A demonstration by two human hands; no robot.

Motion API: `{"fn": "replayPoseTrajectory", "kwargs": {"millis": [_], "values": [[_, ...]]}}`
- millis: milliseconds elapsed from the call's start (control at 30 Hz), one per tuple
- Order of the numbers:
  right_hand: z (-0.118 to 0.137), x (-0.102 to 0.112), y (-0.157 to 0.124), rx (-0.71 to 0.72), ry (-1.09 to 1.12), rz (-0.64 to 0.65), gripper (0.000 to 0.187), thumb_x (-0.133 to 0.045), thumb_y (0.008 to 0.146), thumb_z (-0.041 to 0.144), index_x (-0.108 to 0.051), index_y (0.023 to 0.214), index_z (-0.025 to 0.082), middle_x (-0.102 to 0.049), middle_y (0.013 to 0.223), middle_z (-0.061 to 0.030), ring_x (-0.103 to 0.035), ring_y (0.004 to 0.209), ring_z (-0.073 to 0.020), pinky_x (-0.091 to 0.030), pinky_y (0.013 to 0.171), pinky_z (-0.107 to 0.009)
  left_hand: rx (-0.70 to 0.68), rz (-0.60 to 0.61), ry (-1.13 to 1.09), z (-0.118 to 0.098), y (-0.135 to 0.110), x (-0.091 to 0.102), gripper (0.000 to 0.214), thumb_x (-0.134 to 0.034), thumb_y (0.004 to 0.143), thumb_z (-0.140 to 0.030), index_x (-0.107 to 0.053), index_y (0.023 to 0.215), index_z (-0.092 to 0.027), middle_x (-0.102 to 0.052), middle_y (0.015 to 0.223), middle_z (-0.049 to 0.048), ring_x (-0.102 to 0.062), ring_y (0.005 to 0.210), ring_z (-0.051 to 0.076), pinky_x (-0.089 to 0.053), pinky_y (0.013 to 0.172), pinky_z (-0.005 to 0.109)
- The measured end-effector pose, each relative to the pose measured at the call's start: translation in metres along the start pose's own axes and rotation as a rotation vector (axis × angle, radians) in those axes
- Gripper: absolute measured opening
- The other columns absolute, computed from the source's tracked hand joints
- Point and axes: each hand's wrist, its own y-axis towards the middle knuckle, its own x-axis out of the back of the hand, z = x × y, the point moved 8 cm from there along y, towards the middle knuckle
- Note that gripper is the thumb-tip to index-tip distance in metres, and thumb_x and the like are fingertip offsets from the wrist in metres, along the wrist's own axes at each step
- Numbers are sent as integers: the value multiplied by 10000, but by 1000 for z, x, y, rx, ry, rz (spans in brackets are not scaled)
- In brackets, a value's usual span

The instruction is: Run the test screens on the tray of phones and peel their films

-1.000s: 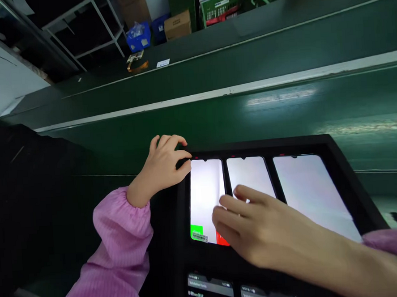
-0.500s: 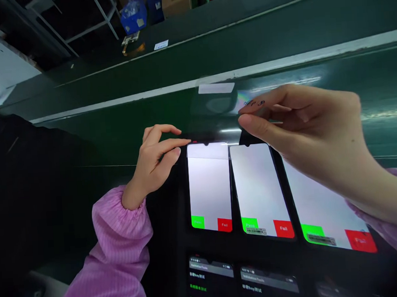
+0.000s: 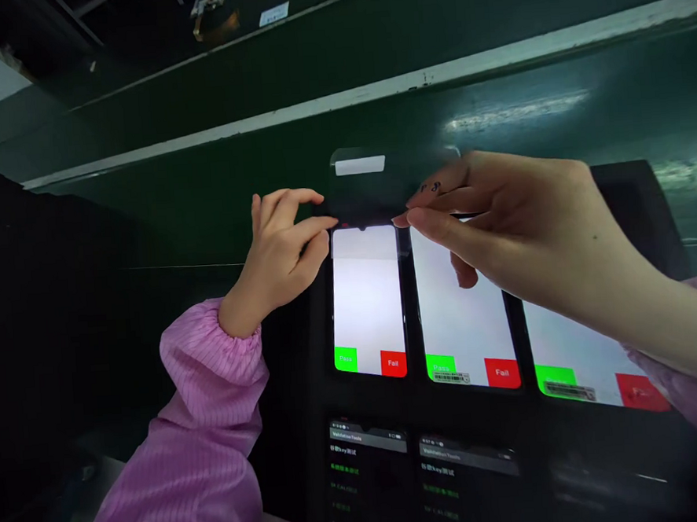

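Observation:
A smartphone [image 3: 368, 307] with a lit white screen and green Pass and red Fail boxes lies below my hands. Over its top end sits a clear film [image 3: 361, 193] bearing a white label [image 3: 360, 166]; the film's lower edge crosses the upper screen. My right hand [image 3: 499, 220] pinches the film's right side near the phone's top right corner, partly covering a second lit phone [image 3: 462, 325]. At the top left corner, my left hand [image 3: 286, 253] has its index fingertip against the phone or film edge, with its fingers apart.
A third lit phone [image 3: 590, 348] lies to the right, partly under my right forearm. Nearer me are two phones showing dark test menus, one on the left [image 3: 367, 480] and another beside it [image 3: 469, 490]. A pale strip [image 3: 292, 111] runs across the green bench behind.
My right hand has moved left and the film now sits lower and straighter over the leftmost phone's top. My left hand stays by that phone's corner. The view has tilted down.

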Motion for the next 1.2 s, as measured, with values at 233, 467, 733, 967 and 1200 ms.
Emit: {"fn": "replayPoseTrajectory", "kwargs": {"millis": [233,467,733,967,1200], "values": [[8,-42,-59,72,-156,540,308,-553,1077,377,-626,1366,301,-728,687,69,-544,357,-102,-357,321,-248,165,-90,-264,-15,-66,30,322,-475,1062,-199,-721,1266,-239,-742,1234,34,-689,1162,210,-564,1018,382],[31,-12,-136,572,-840,282,301,-459,1098,350,-723,1200,245,-769,1243,-102,-723,951,-291,-509,729,-440,-18,177,-156,-74,-137,27,485,-517,1016,-133,-544,1488,-243,-646,1384,101,-592,1322,245,-330,1285,518],[13,48,-183,408,-1042,16,207,-599,1045,362,-727,1147,234,-611,1488,-179,-613,1209,-406,-469,879,-553,52,159,59,-79,-159,15,499,-517,1049,-264,-486,1546,-306,-459,1564,137,-468,1428,371,-275,1240,672],[11,75,-202,333,-886,-181,208,-555,1058,299,-756,1104,266,-743,1264,-100,-674,1109,-305,-506,888,-488,0,135,11,-107,-159,18,418,-510,1071,-249,-510,1488,-282,-610,1434,84,-543,1366,265,-249,1281,550],[-21,93,-148,175,-777,-231,486,-332,1113,431,-797,1136,292,-714,1338,-99,-621,1205,-320,-513,929,-531,134,37,109,-69,-86,0,372,-476,1066,-363,-608,1398,-260,-618,1441,127,-547,1357,329,-335,1213,631]]}}
